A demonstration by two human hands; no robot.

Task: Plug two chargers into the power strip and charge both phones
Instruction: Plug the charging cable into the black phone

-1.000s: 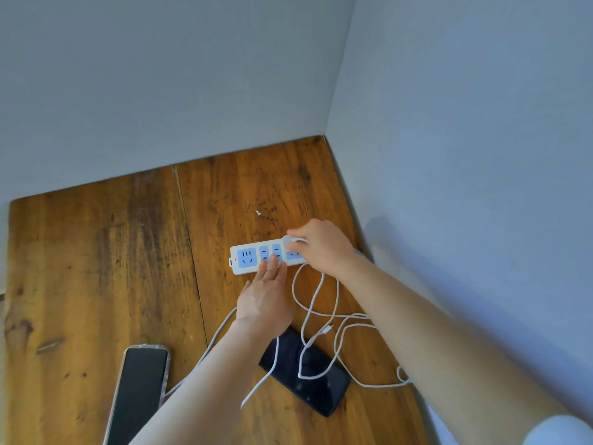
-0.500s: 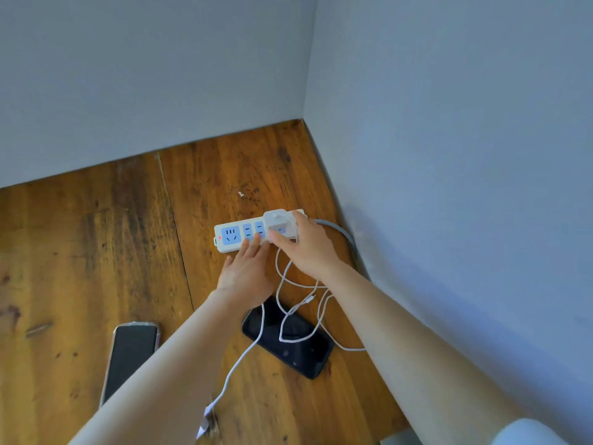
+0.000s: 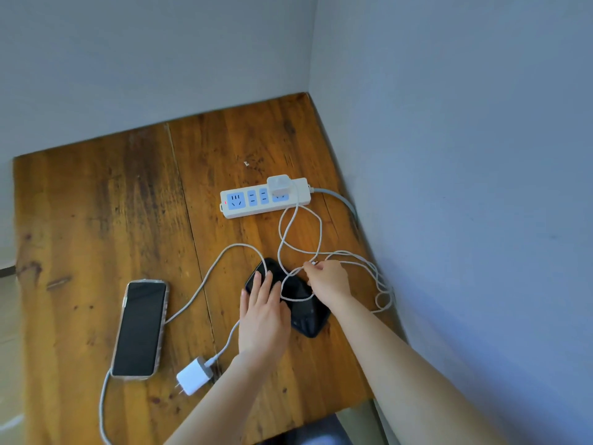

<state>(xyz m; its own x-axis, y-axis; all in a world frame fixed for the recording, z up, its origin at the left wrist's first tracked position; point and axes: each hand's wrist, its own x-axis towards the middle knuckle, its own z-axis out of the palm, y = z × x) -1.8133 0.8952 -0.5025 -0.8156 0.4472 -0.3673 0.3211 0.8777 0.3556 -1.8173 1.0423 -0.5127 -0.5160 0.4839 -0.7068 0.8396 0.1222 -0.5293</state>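
A white power strip (image 3: 256,210) with blue sockets lies near the table's back right. One white charger (image 3: 278,185) sits plugged into its right socket. That charger's white cable (image 3: 316,232) loops down to my right hand (image 3: 329,279), which pinches the cable's plug end above a black phone (image 3: 305,316). My left hand (image 3: 264,316) rests flat on that phone with fingers spread. A second phone (image 3: 139,327) in a pale case lies at the left, a cable at its lower end. A second white charger (image 3: 194,375) lies unplugged beside it.
The wooden table (image 3: 96,203) fits into a corner, with grey walls (image 3: 449,155) close behind and on the right. The strip's grey power cord (image 3: 340,200) runs off toward the right wall. The table's near edge (image 3: 305,422) is just below my forearms.
Both hands have left the power strip and come down to the black phone. The charger stays plugged in. My right hand has taken hold of the cable end.
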